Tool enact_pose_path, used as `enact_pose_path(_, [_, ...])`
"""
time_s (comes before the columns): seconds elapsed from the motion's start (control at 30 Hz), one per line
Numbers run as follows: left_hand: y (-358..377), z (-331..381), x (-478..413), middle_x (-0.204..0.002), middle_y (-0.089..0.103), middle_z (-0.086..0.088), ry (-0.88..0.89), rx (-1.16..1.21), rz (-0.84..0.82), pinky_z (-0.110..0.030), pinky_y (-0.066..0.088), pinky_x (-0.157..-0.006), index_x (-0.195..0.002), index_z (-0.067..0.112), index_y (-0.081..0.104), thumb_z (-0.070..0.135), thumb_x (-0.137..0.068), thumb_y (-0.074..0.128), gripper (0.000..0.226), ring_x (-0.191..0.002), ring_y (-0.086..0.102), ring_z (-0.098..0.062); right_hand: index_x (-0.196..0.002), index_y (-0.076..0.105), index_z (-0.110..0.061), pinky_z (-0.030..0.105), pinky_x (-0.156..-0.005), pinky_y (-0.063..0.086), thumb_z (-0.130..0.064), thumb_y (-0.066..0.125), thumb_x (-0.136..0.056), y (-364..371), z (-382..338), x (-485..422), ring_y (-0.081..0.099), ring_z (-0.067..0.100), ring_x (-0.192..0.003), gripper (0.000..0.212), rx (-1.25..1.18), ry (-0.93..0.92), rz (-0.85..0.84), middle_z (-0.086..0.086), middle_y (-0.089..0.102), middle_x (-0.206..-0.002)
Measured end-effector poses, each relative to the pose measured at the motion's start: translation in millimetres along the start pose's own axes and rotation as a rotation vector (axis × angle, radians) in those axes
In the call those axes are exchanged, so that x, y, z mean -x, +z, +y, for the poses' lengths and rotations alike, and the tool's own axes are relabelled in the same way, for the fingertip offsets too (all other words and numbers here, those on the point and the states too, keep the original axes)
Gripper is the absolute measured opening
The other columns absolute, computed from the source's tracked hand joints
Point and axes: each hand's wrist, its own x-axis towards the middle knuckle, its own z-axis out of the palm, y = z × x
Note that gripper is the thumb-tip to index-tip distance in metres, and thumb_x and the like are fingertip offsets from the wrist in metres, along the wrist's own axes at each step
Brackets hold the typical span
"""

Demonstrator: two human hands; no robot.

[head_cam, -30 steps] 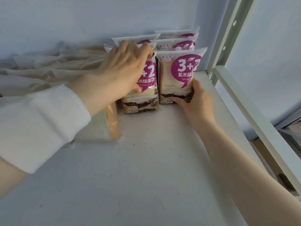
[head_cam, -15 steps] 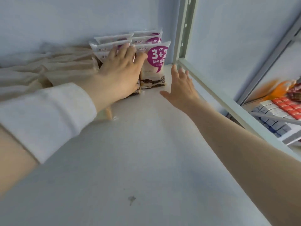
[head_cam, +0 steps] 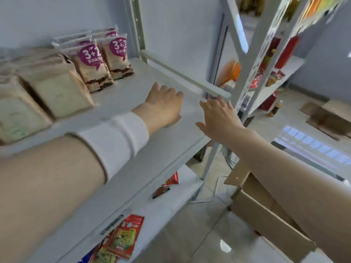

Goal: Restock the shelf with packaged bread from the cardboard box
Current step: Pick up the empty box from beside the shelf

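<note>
1. Two flaps and one side wall are all that shows of the cardboard box [head_cam: 252, 205]. It sits on the floor at the near right, lower than the shelf [head_cam: 133, 103]. Its visible long edge slants from the foot of the shelf toward the near right. The right forearm hides its inside, so I cannot tell whether any bread is left in it.
2. Red snack packets [head_cam: 125, 236] lie on the lower board, left of the box.
3. The right grip [head_cam: 218, 118] hangs at the shelf's front right corner, fingers straight and spread, holding nothing. It is near the side rail [head_cam: 186, 76], but I cannot tell whether they touch.
4. The left grip [head_cam: 163, 103] is just beside it on the left, over bare shelf board. It is palm down with loosely curled fingers and also holds nothing.
5. The box lies down and to the right of both grips, and the right one is nearer. A reach for more stock would likely be led by that hand.
6. Purple-label bread packs [head_cam: 95, 67] stand upright in the shelf's back right corner, in side-by-side rows, well apart from both grips. Plain toast loaves [head_cam: 57, 92] sit to their left.
</note>
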Motion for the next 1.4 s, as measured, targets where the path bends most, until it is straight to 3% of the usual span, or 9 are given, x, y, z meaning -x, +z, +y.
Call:
enact_pose_path(0.17, [-33.2,119.5,-5.4,-0.133,0.049,-0.014,0.181,0.059,0.116,-0.043,0.027,-0.104,-0.129,0.010,0.039,0.040,-0.090,0.046,0.050,-0.124,0.042,-0.031,-0.143,0.025,-0.012,0.051,-0.116,0.010,-0.042,0.044,-0.092,8.7,87.7,77.7,0.009,0.033,-0.143,0.062,-0.033,0.109,-0.017,0.012,0.028,-0.150])
enact_pose_path(0.5, [-38.1,343.3,-54.0,-0.136,0.045,-0.015,0.435,0.061,0.047,-0.048,0.023,-0.110,-0.133,0.009,0.034,0.043,-0.091,0.045,0.055,-0.129,0.038,-0.033,-0.143,0.025,-0.013,0.053,-0.116,0.007,-0.037,0.046,-0.093,66.8,281.7,221.1,0.007,0.035,-0.144,0.060,-0.054,0.479,-0.133,0.012,0.027,-0.151])
enact_pose_path(0.77, [22.6,438.5,-150.2,-0.130,0.051,-0.014,0.521,0.104,-0.022,-0.044,0.028,-0.106,-0.128,0.009,0.039,0.044,-0.090,0.047,0.052,-0.122,0.045,-0.031,-0.142,0.027,-0.013,0.052,-0.115,0.009,-0.038,0.045,-0.093,157.6,395.8,234.0,0.013,0.031,-0.143,0.058,-0.110,0.730,-0.264,0.011,0.032,-0.149])
enact_pose_path(1.0, [124.4,501.7,-232.7,-0.126,0.055,-0.009,0.579,0.229,-0.257,-0.041,0.034,-0.101,-0.129,0.015,0.041,0.040,-0.090,0.048,0.047,-0.118,0.049,-0.028,-0.142,0.029,-0.012,0.046,-0.114,0.024,-0.039,0.043,-0.094,271.5,454.7,220.9,0.025,0.030,-0.139,0.056,-0.193,0.934,-0.443,0.011,0.040,-0.144])
enact_pose_path(1.13, [208.4,518.9,-260.5,-0.132,0.053,-0.008,0.384,0.412,-0.479,-0.040,0.041,-0.097,-0.137,0.016,0.034,0.039,-0.091,0.048,0.054,-0.119,0.051,-0.027,-0.143,0.025,-0.008,0.042,-0.107,0.032,-0.033,0.047,-0.093,349.7,477.3,230.0,0.038,0.032,-0.129,0.060,-0.454,1.157,-0.495,0.016,0.043,-0.138])
enact_pose_path(1.23, [293.3,532.3,-280.1,-0.148,0.034,-0.012,0.101,0.696,-0.657,-0.043,0.032,-0.110,-0.145,0.012,0.016,0.035,-0.093,0.046,0.065,-0.134,0.037,-0.029,-0.143,0.022,-0.003,0.039,-0.109,0.026,-0.031,0.049,-0.094,423.4,502.9,227.3,0.032,0.032,-0.134,0.063,-0.671,1.340,-0.446,0.019,0.035,-0.145])
enact_pose_path(1.3, [330.8,529.5,-287.5,-0.153,0.021,-0.014,-0.097,0.818,-0.632,-0.044,0.024,-0.114,-0.147,0.012,0.007,0.036,-0.094,0.044,0.069,-0.140,0.025,-0.030,-0.145,0.017,-0.001,0.037,-0.113,0.020,-0.033,0.046,-0.095,452.6,518.4,224.4,0.024,0.029,-0.140,0.066,-0.804,1.437,-0.352,0.017,0.026,-0.151])
enact_pose_path(1.4, [386.2,533.5,-303.7,-0.156,0.017,-0.008,-0.275,0.906,-0.551,-0.042,0.018,-0.114,-0.148,0.017,0.008,0.040,-0.096,0.035,0.062,-0.143,0.019,-0.027,-0.146,0.017,-0.005,0.034,-0.113,0.018,-0.033,0.035,-0.098,505.9,540.4,219.0,0.023,0.025,-0.141,0.059,-0.898,1.507,-0.167,0.013,0.025,-0.153])
